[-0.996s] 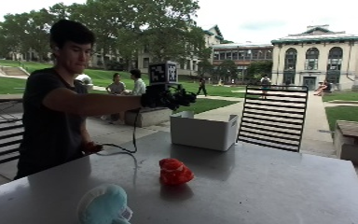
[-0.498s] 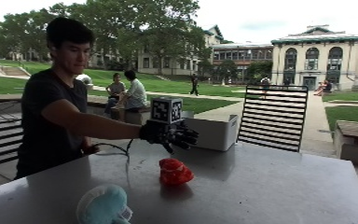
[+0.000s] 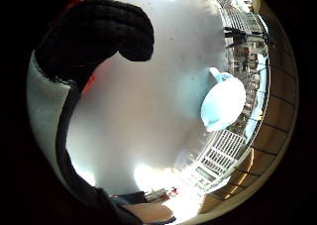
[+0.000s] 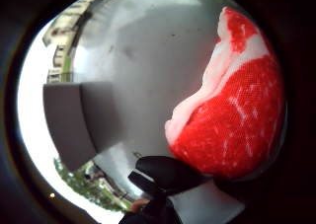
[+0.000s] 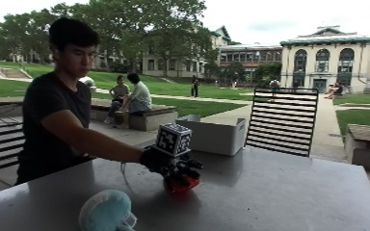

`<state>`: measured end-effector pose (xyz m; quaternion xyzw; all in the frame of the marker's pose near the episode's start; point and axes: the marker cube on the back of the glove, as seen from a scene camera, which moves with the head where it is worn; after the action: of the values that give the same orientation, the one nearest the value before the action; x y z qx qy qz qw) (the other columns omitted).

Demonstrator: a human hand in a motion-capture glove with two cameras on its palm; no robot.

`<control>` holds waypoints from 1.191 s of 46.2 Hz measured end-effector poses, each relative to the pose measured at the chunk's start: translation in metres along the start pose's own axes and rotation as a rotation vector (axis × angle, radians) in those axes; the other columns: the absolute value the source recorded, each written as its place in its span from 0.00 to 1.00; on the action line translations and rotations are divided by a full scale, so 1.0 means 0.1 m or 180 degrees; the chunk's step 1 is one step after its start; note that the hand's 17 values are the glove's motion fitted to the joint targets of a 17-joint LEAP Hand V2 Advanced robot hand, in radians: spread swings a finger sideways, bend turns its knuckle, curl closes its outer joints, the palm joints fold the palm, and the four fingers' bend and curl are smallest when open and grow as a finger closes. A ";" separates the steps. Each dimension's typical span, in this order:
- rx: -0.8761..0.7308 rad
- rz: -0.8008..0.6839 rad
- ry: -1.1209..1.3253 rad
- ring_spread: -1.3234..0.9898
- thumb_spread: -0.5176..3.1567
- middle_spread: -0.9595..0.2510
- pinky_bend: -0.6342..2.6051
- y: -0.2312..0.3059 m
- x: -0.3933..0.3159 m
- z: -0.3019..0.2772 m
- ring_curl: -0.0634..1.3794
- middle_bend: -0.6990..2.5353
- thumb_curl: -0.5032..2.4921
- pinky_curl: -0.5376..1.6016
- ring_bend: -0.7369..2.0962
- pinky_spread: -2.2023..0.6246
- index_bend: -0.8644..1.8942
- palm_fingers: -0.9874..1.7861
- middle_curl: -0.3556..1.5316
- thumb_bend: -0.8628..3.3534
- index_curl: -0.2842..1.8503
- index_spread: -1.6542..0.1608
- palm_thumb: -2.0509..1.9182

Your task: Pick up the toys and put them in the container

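Note:
On the grey table [image 5: 281, 192] lies a red and white steak-shaped toy [image 5: 184, 184], and my gloved right hand [image 5: 172, 166] sits right on top of it with the fingers curling down around it. The thumb side palm view shows the red toy [image 4: 232, 120] close to the palm, a black fingertip [image 4: 168, 172] at its edge. A light blue plush toy [image 5: 106, 211] lies at the table's near edge; the little finger side view shows the blue plush [image 3: 223, 103] apart from the hand. The white container [image 5: 212, 134] stands at the table's far side, behind the hand.
A black slatted chair [image 5: 281, 120] stands behind the table to the right of the container. The container [image 4: 79, 125] also shows in the thumb side view. Bare table surface stretches to the right of the hand.
The right hand has come down from above the container's side to the red toy and now covers it. The toys and the container have stayed where they were.

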<state>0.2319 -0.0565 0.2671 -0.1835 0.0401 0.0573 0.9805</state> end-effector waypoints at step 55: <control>0.1614 -0.1248 -0.0642 0.39 0.31 0.45 0.51 0.98 -3.14 -3.21 0.35 0.39 0.41 0.44 0.65 0.62 0.48 0.73 0.49 0.26 0.28 0.74 0.69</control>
<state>-0.1101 -0.1134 -0.0348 0.0687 -0.0803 -0.1264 0.9863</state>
